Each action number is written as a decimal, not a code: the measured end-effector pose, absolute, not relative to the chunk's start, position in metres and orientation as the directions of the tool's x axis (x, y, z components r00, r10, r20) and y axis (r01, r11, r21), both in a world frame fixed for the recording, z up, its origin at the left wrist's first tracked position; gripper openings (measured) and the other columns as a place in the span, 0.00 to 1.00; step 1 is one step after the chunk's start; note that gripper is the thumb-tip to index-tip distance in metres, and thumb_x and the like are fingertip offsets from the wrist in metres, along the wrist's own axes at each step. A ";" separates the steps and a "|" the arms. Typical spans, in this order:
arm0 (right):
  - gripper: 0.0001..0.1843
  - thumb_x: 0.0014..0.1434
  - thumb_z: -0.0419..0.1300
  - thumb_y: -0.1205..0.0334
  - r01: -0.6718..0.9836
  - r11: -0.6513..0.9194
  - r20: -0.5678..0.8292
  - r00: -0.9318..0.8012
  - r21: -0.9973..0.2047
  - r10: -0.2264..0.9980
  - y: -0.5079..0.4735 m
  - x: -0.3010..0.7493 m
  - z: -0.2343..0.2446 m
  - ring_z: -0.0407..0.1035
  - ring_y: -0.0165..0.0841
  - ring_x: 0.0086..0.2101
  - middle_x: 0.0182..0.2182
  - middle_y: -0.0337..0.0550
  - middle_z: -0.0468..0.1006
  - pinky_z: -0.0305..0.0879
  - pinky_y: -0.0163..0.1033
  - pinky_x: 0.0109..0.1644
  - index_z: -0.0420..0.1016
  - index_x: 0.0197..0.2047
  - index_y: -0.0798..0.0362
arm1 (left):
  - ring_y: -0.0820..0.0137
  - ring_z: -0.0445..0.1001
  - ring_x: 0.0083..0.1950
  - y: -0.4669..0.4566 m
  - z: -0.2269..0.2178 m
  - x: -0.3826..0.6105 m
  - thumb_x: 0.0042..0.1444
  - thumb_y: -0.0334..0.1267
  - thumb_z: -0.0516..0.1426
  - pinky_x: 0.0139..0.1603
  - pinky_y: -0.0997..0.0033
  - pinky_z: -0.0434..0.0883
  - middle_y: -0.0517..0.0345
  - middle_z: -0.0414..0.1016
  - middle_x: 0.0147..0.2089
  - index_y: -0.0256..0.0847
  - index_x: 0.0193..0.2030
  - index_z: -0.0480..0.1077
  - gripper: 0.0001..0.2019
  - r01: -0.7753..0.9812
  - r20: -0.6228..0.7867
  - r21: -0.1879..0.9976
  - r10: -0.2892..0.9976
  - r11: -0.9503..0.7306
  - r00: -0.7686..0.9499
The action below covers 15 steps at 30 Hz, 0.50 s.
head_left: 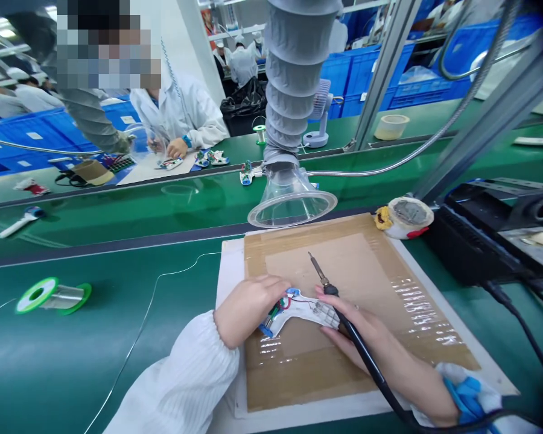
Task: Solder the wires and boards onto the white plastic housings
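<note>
My left hand point(245, 306) is closed on the wide end of a white plastic housing half point(298, 309), which has blue edges, a green circuit board and red and black wires inside. My fingers cover part of the board. In my right hand point(382, 337) is a soldering iron point(355, 339) with a black handle, its metal tip pointing up and away, apart from the housing. The fingers of that hand also lie against the housing's narrow handle end. Both hands are over a cardboard mat point(280, 386) covered with tape.
A clear fume hood point(292, 205) hangs beyond the mat. To the left are a solder spool point(54, 295) and loose solder wire point(157, 289). A tape roll point(409, 217) and black soldering station point(468, 232) stand right. Across the green conveyor point(117, 211), a co-worker point(181, 114) handles similar parts.
</note>
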State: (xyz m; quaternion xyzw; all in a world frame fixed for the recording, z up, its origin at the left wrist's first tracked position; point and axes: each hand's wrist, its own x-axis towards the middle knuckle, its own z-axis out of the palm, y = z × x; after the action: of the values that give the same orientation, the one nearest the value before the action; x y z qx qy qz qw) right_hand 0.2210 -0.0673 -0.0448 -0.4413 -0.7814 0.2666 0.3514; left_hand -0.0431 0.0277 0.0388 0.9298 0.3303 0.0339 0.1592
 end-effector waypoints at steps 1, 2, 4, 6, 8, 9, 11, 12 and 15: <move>0.29 0.75 0.56 0.64 0.497 0.468 0.310 -0.368 -0.731 0.876 -0.067 0.221 -0.043 0.78 0.41 0.60 0.69 0.51 0.73 0.80 0.45 0.62 0.57 0.76 0.43 | 0.60 0.84 0.54 0.026 0.038 -0.044 0.75 0.31 0.52 0.56 0.59 0.81 0.49 0.84 0.54 0.39 0.56 0.76 0.12 0.598 -0.029 0.313 0.622 -0.738 0.783; 0.29 0.75 0.56 0.65 0.493 0.466 0.308 -0.370 -0.735 0.876 -0.067 0.220 -0.042 0.79 0.41 0.59 0.69 0.51 0.74 0.80 0.45 0.61 0.57 0.76 0.42 | 0.60 0.84 0.55 0.025 0.037 -0.046 0.74 0.29 0.52 0.57 0.58 0.81 0.48 0.83 0.55 0.38 0.57 0.75 0.13 0.590 -0.011 0.308 0.617 -0.746 0.787; 0.29 0.75 0.55 0.64 0.487 0.463 0.308 -0.367 -0.741 0.878 -0.066 0.220 -0.041 0.81 0.41 0.57 0.68 0.51 0.75 0.81 0.44 0.59 0.57 0.76 0.42 | 0.62 0.83 0.56 0.023 0.034 -0.049 0.73 0.27 0.52 0.58 0.59 0.82 0.49 0.83 0.56 0.39 0.59 0.73 0.14 0.564 0.039 0.298 0.601 -0.770 0.799; 0.30 0.75 0.56 0.64 0.487 0.462 0.314 -0.358 -0.741 0.880 -0.065 0.220 -0.040 0.82 0.41 0.56 0.68 0.51 0.75 0.82 0.44 0.59 0.57 0.76 0.42 | 0.64 0.84 0.56 0.021 0.030 -0.051 0.72 0.26 0.52 0.57 0.62 0.82 0.50 0.83 0.56 0.40 0.60 0.72 0.15 0.541 0.103 0.282 0.586 -0.792 0.804; 0.30 0.75 0.56 0.63 0.490 0.465 0.317 -0.357 -0.737 0.879 -0.065 0.220 -0.040 0.81 0.41 0.56 0.68 0.51 0.75 0.82 0.44 0.58 0.57 0.76 0.42 | 0.65 0.84 0.55 0.019 0.028 -0.052 0.71 0.24 0.52 0.55 0.65 0.83 0.50 0.83 0.56 0.40 0.61 0.70 0.16 0.534 0.141 0.269 0.581 -0.802 0.802; 0.30 0.75 0.56 0.63 0.491 0.465 0.315 -0.358 -0.737 0.879 -0.065 0.221 -0.040 0.81 0.41 0.57 0.68 0.51 0.75 0.82 0.44 0.58 0.57 0.77 0.42 | 0.65 0.84 0.55 0.019 0.028 -0.052 0.71 0.23 0.51 0.54 0.65 0.83 0.51 0.82 0.56 0.40 0.61 0.70 0.17 0.536 0.145 0.264 0.582 -0.802 0.800; 0.30 0.76 0.55 0.62 0.491 0.459 0.304 -0.365 -0.740 0.880 -0.066 0.221 -0.039 0.81 0.40 0.58 0.68 0.51 0.75 0.81 0.44 0.59 0.56 0.77 0.42 | 0.65 0.85 0.53 0.018 0.028 -0.052 0.71 0.22 0.49 0.52 0.65 0.84 0.51 0.82 0.55 0.39 0.61 0.69 0.17 0.539 0.133 0.256 0.582 -0.802 0.802; 0.30 0.76 0.55 0.62 0.492 0.455 0.296 -0.368 -0.743 0.881 -0.066 0.221 -0.039 0.80 0.40 0.58 0.68 0.51 0.75 0.81 0.44 0.59 0.56 0.77 0.42 | 0.65 0.85 0.52 0.017 0.029 -0.051 0.72 0.22 0.49 0.51 0.65 0.84 0.51 0.82 0.55 0.39 0.61 0.69 0.17 0.538 0.133 0.249 0.579 -0.805 0.805; 0.29 0.76 0.55 0.62 0.491 0.459 0.291 -0.381 -0.741 0.877 -0.065 0.221 -0.036 0.81 0.39 0.57 0.68 0.50 0.75 0.80 0.43 0.59 0.56 0.76 0.42 | 0.63 0.85 0.51 0.016 0.030 -0.050 0.74 0.26 0.48 0.50 0.63 0.85 0.48 0.83 0.54 0.37 0.60 0.69 0.14 0.505 0.202 0.202 0.540 -0.839 0.817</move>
State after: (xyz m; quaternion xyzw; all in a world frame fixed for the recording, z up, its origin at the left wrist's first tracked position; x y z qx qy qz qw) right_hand 0.2209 -0.0652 -0.0365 -0.4375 -0.7819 0.2813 0.3436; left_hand -0.0499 0.0160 0.0297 0.9506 0.2750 0.1263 0.0696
